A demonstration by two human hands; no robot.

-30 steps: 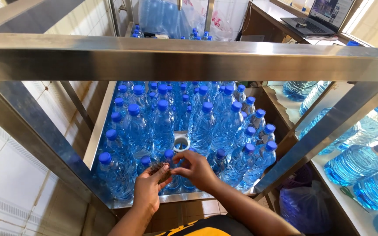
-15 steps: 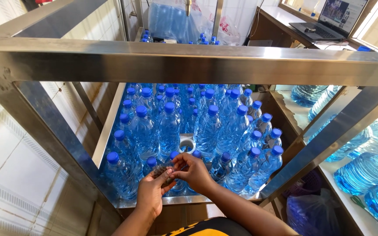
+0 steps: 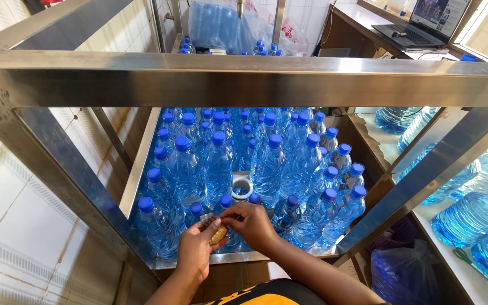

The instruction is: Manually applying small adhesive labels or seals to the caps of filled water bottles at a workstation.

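Between both hands point(image 3: 221, 237), small bundle point(image 3: 216, 230)

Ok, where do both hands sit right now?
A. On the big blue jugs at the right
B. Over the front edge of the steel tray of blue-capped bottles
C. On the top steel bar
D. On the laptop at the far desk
B: the left hand and right hand meet around a small tan object just above the near rim of the steel tray packed with blue-capped clear plastic water bottles.
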